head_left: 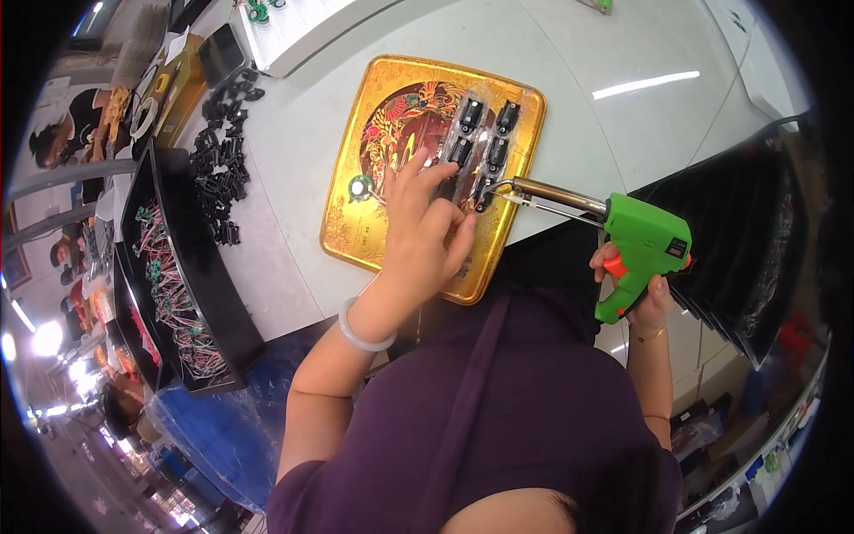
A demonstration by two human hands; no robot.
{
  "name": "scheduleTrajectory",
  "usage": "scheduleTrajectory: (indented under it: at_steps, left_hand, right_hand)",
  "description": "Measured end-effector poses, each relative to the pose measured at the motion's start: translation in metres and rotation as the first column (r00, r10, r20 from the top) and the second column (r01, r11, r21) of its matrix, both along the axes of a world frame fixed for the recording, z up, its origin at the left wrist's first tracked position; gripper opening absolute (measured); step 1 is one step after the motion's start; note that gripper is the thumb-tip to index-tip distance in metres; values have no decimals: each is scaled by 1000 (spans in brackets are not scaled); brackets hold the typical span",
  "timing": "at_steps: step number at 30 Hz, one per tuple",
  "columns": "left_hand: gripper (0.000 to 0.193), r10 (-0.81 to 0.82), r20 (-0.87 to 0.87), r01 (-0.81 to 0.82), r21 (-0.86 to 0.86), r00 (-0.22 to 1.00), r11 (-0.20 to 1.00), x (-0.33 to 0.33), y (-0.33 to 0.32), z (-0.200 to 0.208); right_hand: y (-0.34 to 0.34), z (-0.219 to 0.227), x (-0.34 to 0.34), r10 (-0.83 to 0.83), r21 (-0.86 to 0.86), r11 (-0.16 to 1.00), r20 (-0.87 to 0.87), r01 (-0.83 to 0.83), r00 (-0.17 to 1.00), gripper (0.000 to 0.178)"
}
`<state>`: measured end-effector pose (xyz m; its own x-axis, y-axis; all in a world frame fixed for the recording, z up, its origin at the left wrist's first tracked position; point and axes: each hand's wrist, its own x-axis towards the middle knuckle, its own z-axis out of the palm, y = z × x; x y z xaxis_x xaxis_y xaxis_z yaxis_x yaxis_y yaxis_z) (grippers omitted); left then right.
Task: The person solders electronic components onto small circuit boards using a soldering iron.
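Observation:
My right hand (654, 307) grips a green soldering gun (645, 236) with an orange trigger. Its long metal barrel points left, and the bent tip meets the lower end of a row of small black housings (496, 153). Over the gold tin lid (342, 227), my left hand (418, 222) has thumb and index finger drawn together near that tip, other fingers stretched forward. What the pinch holds is too small to make out. A second row of black housings (460, 151) lies beside those fingers. Left of the hand sits a small round green board (360, 187) with a white middle.
Loose black parts (218, 165) are heaped on the table's left. A black bin (236, 343) holds many green boards with wires. Stacked black trays (734, 222) stand at the right. A white tray (302, 36) lies at the back. Other people sit at far left.

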<state>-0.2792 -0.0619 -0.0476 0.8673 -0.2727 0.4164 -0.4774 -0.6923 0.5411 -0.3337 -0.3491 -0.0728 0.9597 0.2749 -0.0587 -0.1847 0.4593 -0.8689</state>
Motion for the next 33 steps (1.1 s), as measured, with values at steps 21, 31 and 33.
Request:
scheduleTrajectory:
  at_steps: [21,31,33]
  left_hand:
    - [19,-60,-57,56,-66,997,996,0,1,2]
    - [18,-54,-60,49,-73,997,996,1,1,0]
    - [18,-57,-58,53,-75,997,996,1,1,0]
  right_hand:
    - [5,2,7,39,-48,998,2,-39,999,58]
    - [5,-1,4,12,-79,997,10,-11,1000,55]
    - [5,-1,3,2,-85,996,12,-1,1000,53]
